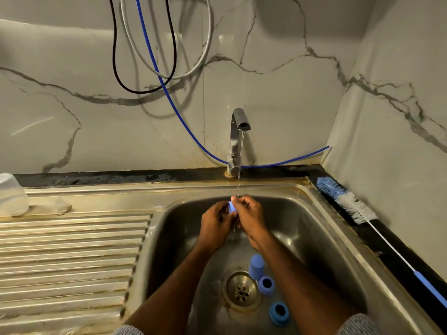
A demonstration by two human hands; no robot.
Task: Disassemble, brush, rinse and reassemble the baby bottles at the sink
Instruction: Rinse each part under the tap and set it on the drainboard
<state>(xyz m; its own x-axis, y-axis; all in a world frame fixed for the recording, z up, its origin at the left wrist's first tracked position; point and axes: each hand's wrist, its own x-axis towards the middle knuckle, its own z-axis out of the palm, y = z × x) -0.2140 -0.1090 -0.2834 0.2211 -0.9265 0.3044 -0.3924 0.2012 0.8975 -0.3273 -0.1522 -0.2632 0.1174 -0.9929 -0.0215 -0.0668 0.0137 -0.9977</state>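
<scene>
Both hands meet over the back half of the stainless steel sink basin (pixel 321 240), right under the thin stream from the chrome tap (pixel 238 139). Left hand (pixel 216 222) has fingers curled round a small pale-blue plastic bottle part (pixel 231 207); right hand (pixel 249 215) pinches the same part from the other side, fingertips up at the water. Hands touch each other w/ the part between them; most of it is hidden, so can't tell which bottle piece it is.

Below the wrists, on the basin floor near the round metal drain strainer (pixel 242 290): a blue cap-shaped plastic piece (pixel 256 265) upright just beside the drain, a blue screw ring (pixel 266 285) touching or nearly touching it, and a second, darker blue ring (pixel 279 313) a bit nearer the viewer. All three lie between the forearms, closer to the right one.

Long bottle brush w/ blue-and-white bristles, white wire shaft and blue handle (pixel 358 209) lies along the dark table strip at the sink's right edge, close to the marble wall. On the ribbed steel drainboard (pixel 72 257) at far left, a clear plastic bottle body (pixel 12 197) stands upside down beside what looks like a clear teat (pixel 58 206). Open room: left and front of basin, and the drainboard ribs.
</scene>
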